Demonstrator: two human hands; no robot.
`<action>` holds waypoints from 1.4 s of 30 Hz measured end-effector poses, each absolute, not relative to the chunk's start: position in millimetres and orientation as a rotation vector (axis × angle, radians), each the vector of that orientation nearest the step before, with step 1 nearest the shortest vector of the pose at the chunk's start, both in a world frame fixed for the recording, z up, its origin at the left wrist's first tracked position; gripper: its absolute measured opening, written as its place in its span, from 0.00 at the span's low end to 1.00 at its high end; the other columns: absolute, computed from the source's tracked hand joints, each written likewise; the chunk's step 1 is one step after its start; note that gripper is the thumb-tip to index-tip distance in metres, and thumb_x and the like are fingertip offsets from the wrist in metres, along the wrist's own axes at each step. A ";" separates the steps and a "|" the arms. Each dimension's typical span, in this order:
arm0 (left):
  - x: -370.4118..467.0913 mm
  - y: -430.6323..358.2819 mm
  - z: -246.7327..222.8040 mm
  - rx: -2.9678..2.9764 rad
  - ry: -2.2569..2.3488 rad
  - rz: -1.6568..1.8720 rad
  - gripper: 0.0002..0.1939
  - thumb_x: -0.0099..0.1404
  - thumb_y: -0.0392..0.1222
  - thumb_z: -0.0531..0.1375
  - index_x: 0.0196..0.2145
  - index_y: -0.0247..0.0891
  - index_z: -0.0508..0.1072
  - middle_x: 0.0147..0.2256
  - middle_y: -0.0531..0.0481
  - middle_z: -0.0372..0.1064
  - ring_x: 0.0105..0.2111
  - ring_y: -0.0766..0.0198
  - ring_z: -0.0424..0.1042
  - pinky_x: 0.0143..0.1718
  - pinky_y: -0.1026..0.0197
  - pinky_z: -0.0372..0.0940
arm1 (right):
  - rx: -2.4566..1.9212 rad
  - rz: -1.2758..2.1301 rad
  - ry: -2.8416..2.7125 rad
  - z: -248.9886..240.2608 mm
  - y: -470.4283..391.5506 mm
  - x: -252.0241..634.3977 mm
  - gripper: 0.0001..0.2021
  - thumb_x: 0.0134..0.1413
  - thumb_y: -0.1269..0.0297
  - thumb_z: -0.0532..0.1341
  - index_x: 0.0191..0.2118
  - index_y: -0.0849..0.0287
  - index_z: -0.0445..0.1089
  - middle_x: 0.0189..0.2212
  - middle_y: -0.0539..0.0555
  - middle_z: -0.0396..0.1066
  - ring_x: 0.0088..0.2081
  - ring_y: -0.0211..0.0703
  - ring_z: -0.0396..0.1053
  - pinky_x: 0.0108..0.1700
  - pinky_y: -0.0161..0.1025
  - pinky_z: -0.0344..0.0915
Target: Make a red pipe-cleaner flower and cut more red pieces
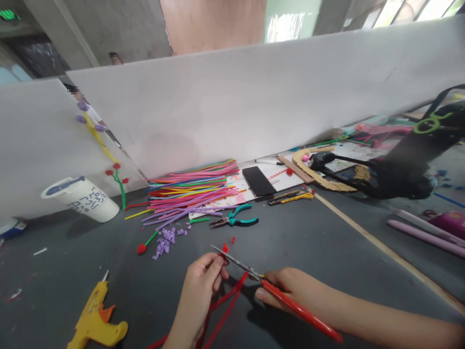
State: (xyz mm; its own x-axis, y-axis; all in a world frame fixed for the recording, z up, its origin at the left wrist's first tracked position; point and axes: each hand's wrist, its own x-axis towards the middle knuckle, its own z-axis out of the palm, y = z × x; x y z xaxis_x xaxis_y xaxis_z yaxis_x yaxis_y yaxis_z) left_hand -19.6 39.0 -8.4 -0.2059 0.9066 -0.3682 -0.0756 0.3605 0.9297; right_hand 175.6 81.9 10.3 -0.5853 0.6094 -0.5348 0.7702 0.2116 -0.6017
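Red-handled scissors [300, 308] are held in my right hand [286, 288], their blades pointing up and left. The blade tips reach a red strip end [225, 248] pinched between the thumb and fingers of my left hand [205, 276]. Long red strips [228, 303] hang in loops below and beside my left hand, with one loop passing under the scissors near the pivot. A tiny red cut piece [233, 240] lies on the dark table just beyond the blades.
Beyond my hands lie teal pliers [241, 222], purple bits [165, 244], colourful pipe cleaners [192, 191], a phone [258, 181] and a yellow cutter [296, 197]. A yellow glue gun [96, 320] and white cup [87, 201] are left. A black arm-like device [399, 160] stands right.
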 end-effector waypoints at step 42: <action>-20.6 53.1 -27.0 0.592 1.435 1.066 0.11 0.47 0.46 0.59 0.20 0.33 0.69 0.12 0.58 0.58 0.10 0.78 0.44 0.14 0.68 0.37 | 1.464 -1.408 1.965 8.5 90.5 149.4 0.24 0.53 0.47 0.50 0.14 0.57 0.53 0.09 0.45 0.51 0.10 0.30 0.47 0.15 0.31 0.46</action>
